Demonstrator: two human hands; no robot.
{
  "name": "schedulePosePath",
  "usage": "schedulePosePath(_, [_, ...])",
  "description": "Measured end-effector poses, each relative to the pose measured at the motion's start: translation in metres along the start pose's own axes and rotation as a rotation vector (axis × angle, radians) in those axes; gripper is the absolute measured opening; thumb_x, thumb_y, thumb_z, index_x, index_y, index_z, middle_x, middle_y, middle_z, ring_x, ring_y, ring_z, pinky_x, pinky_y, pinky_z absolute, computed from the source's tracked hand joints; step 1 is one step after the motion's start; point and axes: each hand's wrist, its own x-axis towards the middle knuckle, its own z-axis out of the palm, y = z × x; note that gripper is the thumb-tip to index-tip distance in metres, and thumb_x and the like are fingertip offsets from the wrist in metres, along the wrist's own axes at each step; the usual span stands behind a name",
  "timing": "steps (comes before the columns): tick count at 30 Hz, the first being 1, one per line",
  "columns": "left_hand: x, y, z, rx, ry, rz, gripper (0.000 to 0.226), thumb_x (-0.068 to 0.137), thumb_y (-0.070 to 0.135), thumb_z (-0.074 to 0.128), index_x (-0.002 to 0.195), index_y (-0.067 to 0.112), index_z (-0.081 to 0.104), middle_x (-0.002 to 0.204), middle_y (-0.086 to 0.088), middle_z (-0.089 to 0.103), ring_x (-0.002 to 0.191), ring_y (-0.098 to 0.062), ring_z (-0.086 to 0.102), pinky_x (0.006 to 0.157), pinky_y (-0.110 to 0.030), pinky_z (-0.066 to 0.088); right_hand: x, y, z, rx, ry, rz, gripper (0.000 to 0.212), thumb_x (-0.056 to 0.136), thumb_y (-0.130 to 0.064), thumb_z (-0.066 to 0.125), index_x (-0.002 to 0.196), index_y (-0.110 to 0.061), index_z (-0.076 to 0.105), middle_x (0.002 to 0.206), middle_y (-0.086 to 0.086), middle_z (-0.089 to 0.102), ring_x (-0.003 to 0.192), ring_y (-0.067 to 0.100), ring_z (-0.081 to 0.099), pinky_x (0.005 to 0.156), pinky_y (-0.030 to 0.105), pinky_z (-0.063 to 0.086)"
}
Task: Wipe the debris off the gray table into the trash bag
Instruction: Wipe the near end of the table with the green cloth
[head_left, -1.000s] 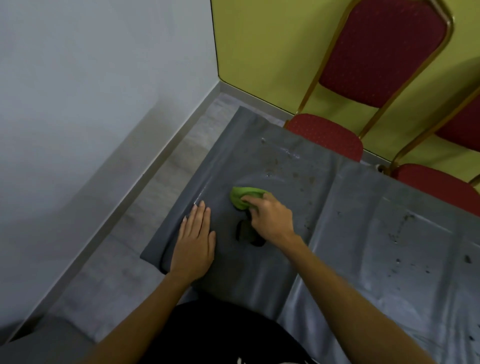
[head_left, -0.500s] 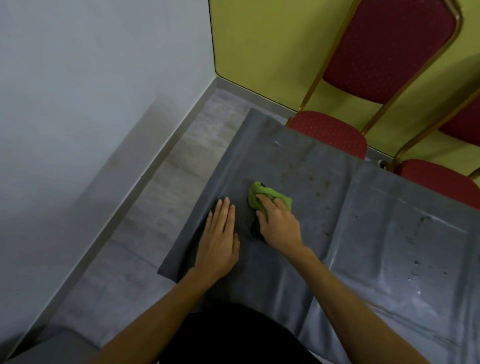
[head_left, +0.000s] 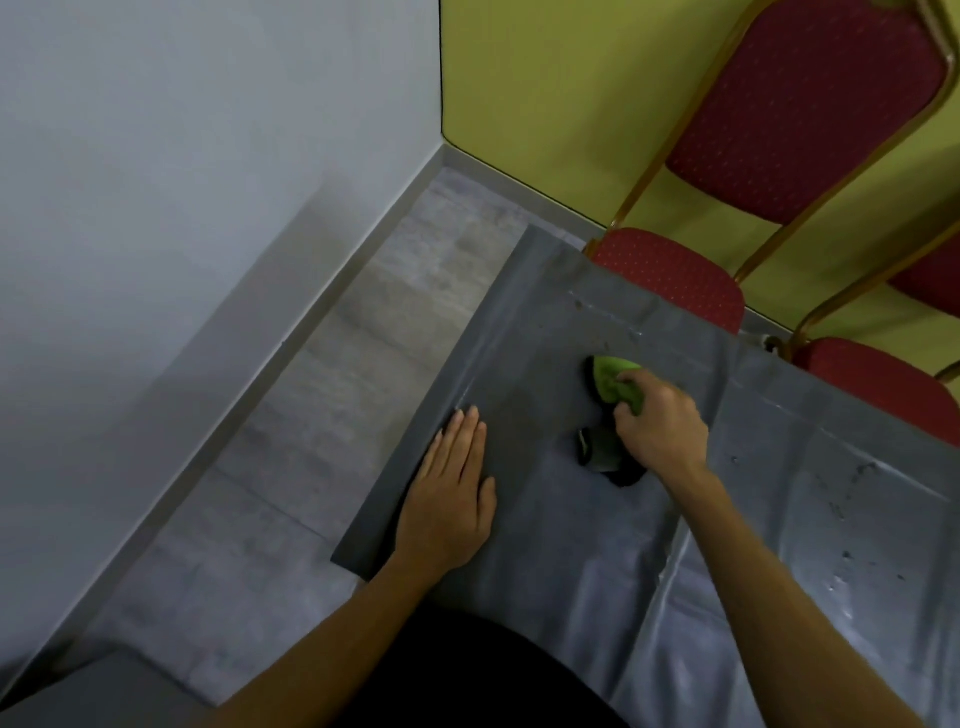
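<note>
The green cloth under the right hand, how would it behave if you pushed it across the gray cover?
The green cloth is bunched and creased under the right hand, so it is probably soft and floppy. It would likely deform rather than slide as one piece. The gray cover looks glossy and wrinkled, so it may shift unless held down.

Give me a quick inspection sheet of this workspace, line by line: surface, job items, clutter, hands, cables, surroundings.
Surface: gray table under a wrinkled gray sheet, dark specks toward the right side.
Job's things: green cloth pressed on the table; trash bag not seen.
Clutter: small dark object beside the right hand, kind unclear.
Hands: left hand flat and open near the table edge; right hand closed on the cloth.
Cables: nothing seen.
Surroundings: red chairs behind the table, yellow wall, white wall.
</note>
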Motion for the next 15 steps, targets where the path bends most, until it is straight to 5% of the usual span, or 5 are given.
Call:
schedulePosePath(5, [0.000,0.000,0.000,0.022,-0.004,-0.015,0.067,0.100,0.036,0.038,0.155,0.007,0.016,0.165,-0.007,0.010,0.152,-0.020,0.008,0.124,-0.035,0.013,-0.017,-0.056,0.033,0.132,-0.026,-0.200,0.046,0.091,-0.024,0.061,0.135,-0.025,0.048,0.135,0.009,0.055,0.113,0.035,0.057,0.088,0.047,0.052])
schedulePosePath(9, [0.000,-0.003,0.002,0.032,-0.008,-0.017,0.066,0.098,0.036,0.038,0.154,0.005,0.021,0.163,-0.010,0.016,0.152,-0.020,0.012,0.124,-0.035,0.012,-0.039,-0.101,0.081,0.040,-0.098,-0.414,0.041,0.096,-0.028,0.053,0.136,-0.023,0.048,0.134,0.008,0.050,0.097,0.037,0.061,0.067,0.048,0.055])
schedulePosePath(15, [0.002,-0.001,0.001,0.054,-0.040,-0.034,0.067,0.100,0.039,0.033,0.156,0.008,0.014,0.165,-0.007,0.010,0.152,-0.017,0.007,0.124,-0.035,0.012,-0.026,-0.110,0.092,-0.082,-0.039,-0.409,0.032,0.092,-0.018,0.054,0.124,-0.017,0.053,0.118,0.007,0.053,0.080,0.035,0.058,0.047,0.035,0.039])
